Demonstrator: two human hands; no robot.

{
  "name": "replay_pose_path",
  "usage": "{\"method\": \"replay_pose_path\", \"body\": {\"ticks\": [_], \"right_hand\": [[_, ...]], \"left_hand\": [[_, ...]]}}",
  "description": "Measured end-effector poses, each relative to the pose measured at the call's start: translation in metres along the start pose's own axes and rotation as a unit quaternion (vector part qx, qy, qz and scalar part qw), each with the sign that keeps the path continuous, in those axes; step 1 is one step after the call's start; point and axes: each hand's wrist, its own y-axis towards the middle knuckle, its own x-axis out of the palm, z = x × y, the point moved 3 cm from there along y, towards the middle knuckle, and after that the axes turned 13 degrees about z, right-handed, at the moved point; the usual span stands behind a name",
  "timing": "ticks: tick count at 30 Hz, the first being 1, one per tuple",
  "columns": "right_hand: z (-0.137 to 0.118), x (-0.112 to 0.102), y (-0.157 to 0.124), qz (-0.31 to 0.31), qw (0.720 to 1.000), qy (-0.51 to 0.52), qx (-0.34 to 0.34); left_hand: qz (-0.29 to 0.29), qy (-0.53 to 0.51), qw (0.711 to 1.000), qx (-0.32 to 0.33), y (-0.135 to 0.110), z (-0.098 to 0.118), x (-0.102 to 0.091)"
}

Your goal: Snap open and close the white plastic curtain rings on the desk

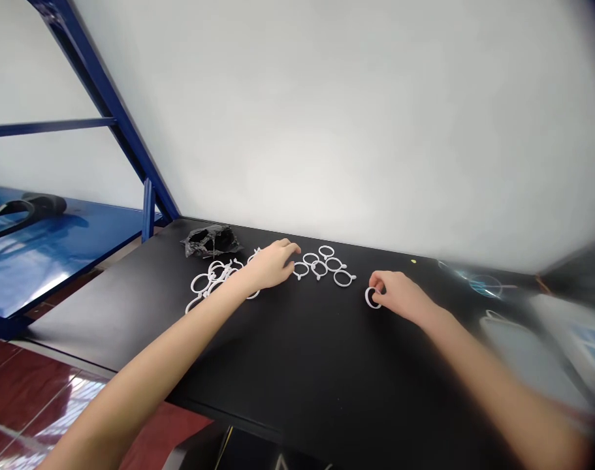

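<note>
My right hand pinches a white curtain ring between thumb and fingers, close to the black tabletop. My left hand reaches over the table with thumb and fingers apart. Just beyond its fingertips lies a loose group of white curtain rings, each with a small eyelet; whether it touches the nearest one I cannot tell. Under and beside my left forearm sits a denser pile of the same rings, partly hidden by the arm.
A crumpled dark plastic bag lies at the back left of the black table. Blurred clear packaging and a whitish box are at the right. A blue metal frame rises at the left, and a white wall stands behind.
</note>
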Motion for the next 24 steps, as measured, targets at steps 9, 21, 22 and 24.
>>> {"method": "replay_pose_path", "body": {"ticks": [9,21,22,24], "right_hand": [[-0.035,0.002,0.032,-0.071,0.986,0.103,-0.108],[-0.053,0.010,0.059,-0.104,0.978,0.043,-0.177],[-0.054,0.007,0.062,-0.100,0.977,0.053,-0.181],[-0.057,0.005,0.071,-0.087,0.976,0.078,-0.185]], "left_hand": [[-0.097,-0.039,0.994,-0.011,0.030,-0.013,0.037],[-0.114,-0.084,0.989,0.035,0.067,0.017,0.044],[-0.117,-0.073,0.990,0.030,0.068,0.016,0.049],[-0.121,-0.052,0.991,0.015,0.067,0.014,0.057]]}}
